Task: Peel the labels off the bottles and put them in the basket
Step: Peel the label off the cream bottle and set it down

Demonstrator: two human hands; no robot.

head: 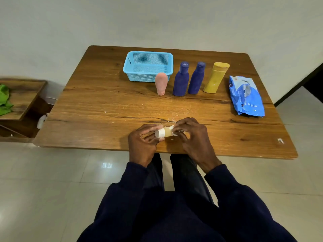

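Just over the near edge of the worktop (104,105), both hands are busy on 1 small bottle (167,133) lying sideways between them. The left hand (144,139) is curled round its white-capped end, and the right hand (191,133) pinches at a pale label (172,128) on the body. That peel looks only begun. Farther back stand 4 more: a pink bottle (161,83), a purple bottle (181,81), its purple twin (196,79) and a yellow bottle (216,78), with a blue packet (246,96) off to the right. Whether those carry labels I cannot tell. Behind them sits the blue basket (148,53) — no bottle in it yet, so nearly everything seems left.
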